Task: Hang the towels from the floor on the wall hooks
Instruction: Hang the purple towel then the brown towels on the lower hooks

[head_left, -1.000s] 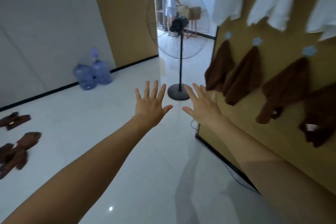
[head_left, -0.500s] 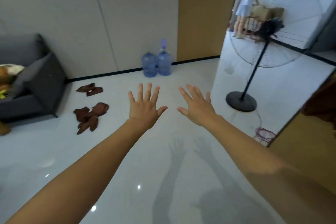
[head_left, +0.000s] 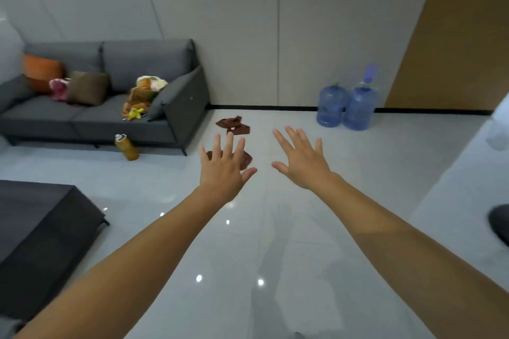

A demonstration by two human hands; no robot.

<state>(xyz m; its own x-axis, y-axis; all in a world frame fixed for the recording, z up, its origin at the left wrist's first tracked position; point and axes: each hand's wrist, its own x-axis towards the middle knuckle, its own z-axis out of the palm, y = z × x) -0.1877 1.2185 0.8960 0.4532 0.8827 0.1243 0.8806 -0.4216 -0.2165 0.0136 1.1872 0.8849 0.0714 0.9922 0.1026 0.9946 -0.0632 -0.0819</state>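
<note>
Brown towels lie on the glossy white floor ahead of me. One small heap [head_left: 233, 125] rests near the sofa's right end. A second heap [head_left: 246, 159] lies closer and is mostly hidden behind my left hand [head_left: 222, 170]. That hand is stretched forward, fingers spread, holding nothing. My right hand [head_left: 301, 160] reaches out beside it, also spread and empty, to the right of both heaps. Both hands are well above the floor. The wall hooks are out of view.
A grey sofa [head_left: 176, 96] with cushions and clutter stands at the left wall, a yellow bottle [head_left: 126, 147] on the floor before it. A dark low table [head_left: 41, 231] is at lower left. Two blue water jugs [head_left: 347, 106] stand by the far wall. A fan base [head_left: 500, 224] shows at the right edge.
My view has swung left, away from the hook wall and fan, toward the sofa. The floor towels now sit straight ahead under my left hand. Both hands stay spread and empty.
</note>
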